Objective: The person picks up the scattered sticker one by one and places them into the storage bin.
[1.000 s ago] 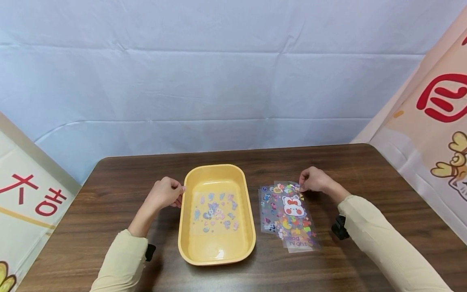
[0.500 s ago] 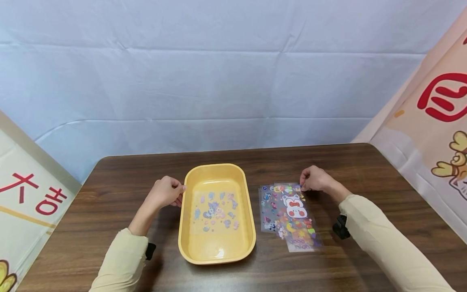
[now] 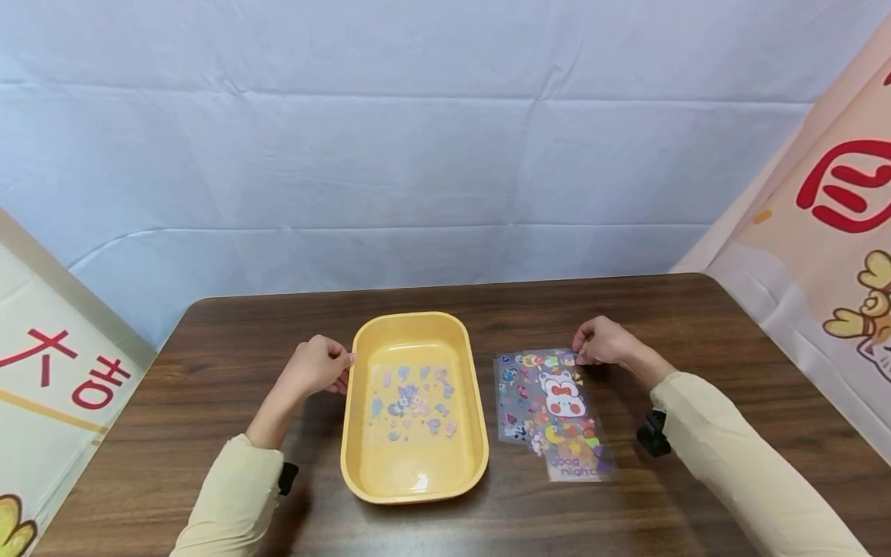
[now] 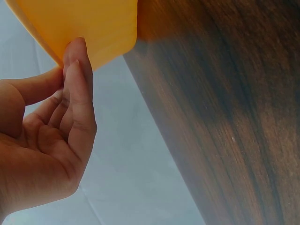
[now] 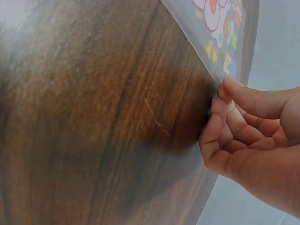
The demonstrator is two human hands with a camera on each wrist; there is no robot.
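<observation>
A yellow tray (image 3: pixel 414 483) stands on the table, and my left hand (image 3: pixel 319 366) pinches its left rim between thumb and fingers; the left wrist view shows the thumb on the rim and the fingers against the outer wall. Inside the tray lies a clear sticker sheet (image 3: pixel 411 406) with small pastel figures. My right hand (image 3: pixel 602 342) pinches the top right corner of another clear sticker sheet (image 3: pixel 565 406), which bears a white bear face and the words "good night". That sheet partly covers a further sticker sheet (image 3: pixel 511 398) to its left.
The dark wooden table (image 3: pixel 264 317) has rounded far corners. A pale cloth backdrop (image 3: pixel 445 155) hangs behind it. Printed banners with red characters flank both sides, the right banner (image 3: pixel 800 255) slanting along the table edge. A black wrist device (image 3: pixel 653 434) sits under the right sleeve.
The held "good night" sheet has shifted slightly, its lower end swinging a little to the right, and its glare has changed. Both hands stay almost where they were; the tray stands still.
</observation>
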